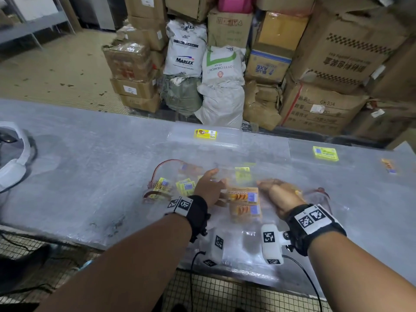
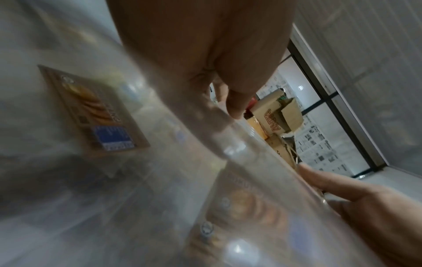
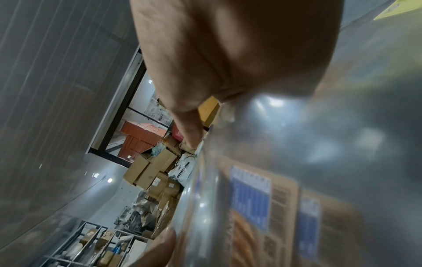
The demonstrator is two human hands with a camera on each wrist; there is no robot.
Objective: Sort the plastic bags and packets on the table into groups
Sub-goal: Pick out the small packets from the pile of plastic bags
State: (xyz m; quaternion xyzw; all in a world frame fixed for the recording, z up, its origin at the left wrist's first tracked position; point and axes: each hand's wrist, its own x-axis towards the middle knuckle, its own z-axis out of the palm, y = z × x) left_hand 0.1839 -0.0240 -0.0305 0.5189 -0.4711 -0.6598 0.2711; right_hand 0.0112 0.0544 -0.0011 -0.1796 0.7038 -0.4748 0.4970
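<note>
Both hands are down among a heap of clear plastic bags near the front middle of the grey table [image 1: 78, 154]. The left hand [image 1: 208, 185] grips the left edge of a clear bag with an orange biscuit label [image 1: 243, 195], thumb against the film in the left wrist view. The right hand [image 1: 281, 194] seems to hold the same bag's right edge, though blur makes that grasp hard to confirm. Left of the hands lies a red-handled bag [image 1: 157, 183] with yellow labels. Farther off rest a flat bag with a yellow label [image 1: 205, 134] and, to the right, another yellow-labelled bag [image 1: 325, 153].
</note>
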